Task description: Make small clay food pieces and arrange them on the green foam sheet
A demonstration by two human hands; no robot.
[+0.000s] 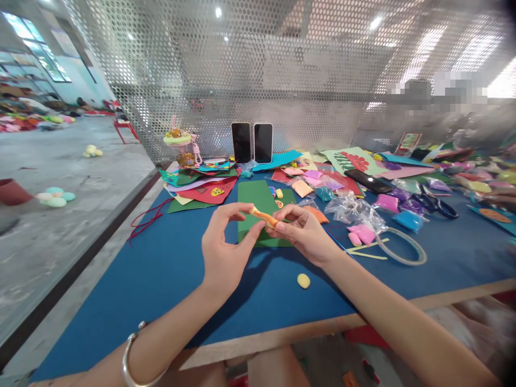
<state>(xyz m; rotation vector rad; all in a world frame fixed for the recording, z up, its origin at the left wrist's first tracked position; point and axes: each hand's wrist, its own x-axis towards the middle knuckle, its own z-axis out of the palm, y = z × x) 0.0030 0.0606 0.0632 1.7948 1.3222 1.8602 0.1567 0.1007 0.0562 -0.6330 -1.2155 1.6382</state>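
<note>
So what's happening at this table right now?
A person holds a thin orange strip of clay between both hands, the left hand and right hand pinching its ends above a green sheet on the blue table. A small yellow clay lump lies nearby, with a tape roll, clay packets and coloured papers spread behind.

The work surface is a table (pixel 161 279) covered in blue felt, with a bare wooden strip along its near edge. A green felt sheet (pixel 258 201) lies flat near the centre, a small yellow clay lump (pixel 303 280) lies on the blue felt nearer the front edge, and a roll of clear tape (pixel 401 246) lies flat to the right beside pink clay pieces (pixel 362 234). Toward the back lie overlapping coloured paper sheets (pixel 203 185), small bags of coloured clay (pixel 397 207), black scissors (pixel 437 205), a red cord (pixel 147 221) at the left edge, and two smartphones (pixel 252 142) standing upright against the perforated screen.
</note>
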